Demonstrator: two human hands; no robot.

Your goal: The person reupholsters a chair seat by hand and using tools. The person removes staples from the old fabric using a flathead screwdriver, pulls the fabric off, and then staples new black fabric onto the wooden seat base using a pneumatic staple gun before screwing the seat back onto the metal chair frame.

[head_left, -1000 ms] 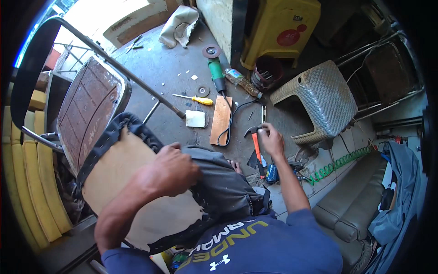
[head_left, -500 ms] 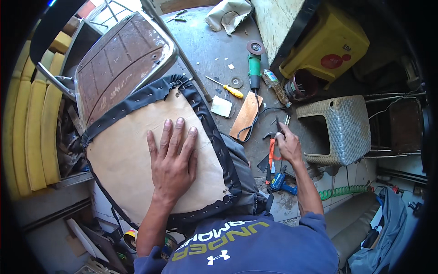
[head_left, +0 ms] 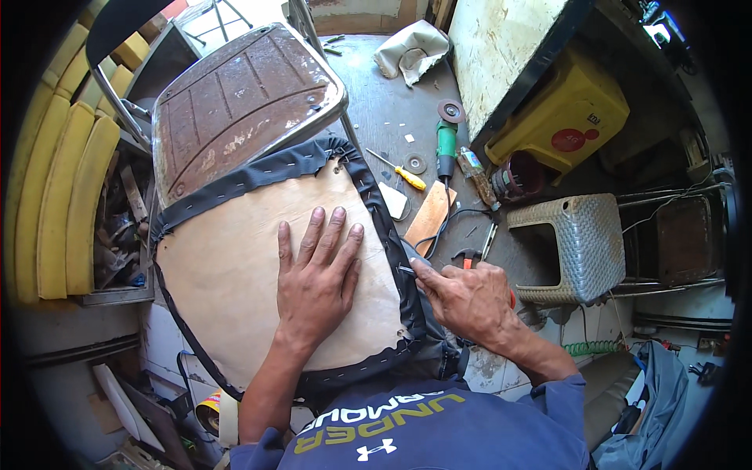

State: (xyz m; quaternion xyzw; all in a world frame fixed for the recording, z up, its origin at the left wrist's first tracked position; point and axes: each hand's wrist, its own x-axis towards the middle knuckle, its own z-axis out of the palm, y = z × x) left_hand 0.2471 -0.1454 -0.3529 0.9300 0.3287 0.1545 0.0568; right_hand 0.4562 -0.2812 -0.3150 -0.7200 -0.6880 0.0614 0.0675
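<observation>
A person's two hands work at the edge of an upturned tan wooden seat board wrapped in stapled black fabric.

The left hand lies flat on the board, fingers spread and pointing away from the body, pinching nothing. Just to its right, the right hand presses its fingertips together on a small thin metal piece at the fabric border; the piece points left, across the board's right edge, so the right hand is nearer. What the piece is cannot be made out. The fabric band runs away from the body along that edge. An orange-handled hammer on the floor is mostly hidden behind the right hand. The board's near edge is cut off by the blue shirt.
</observation>
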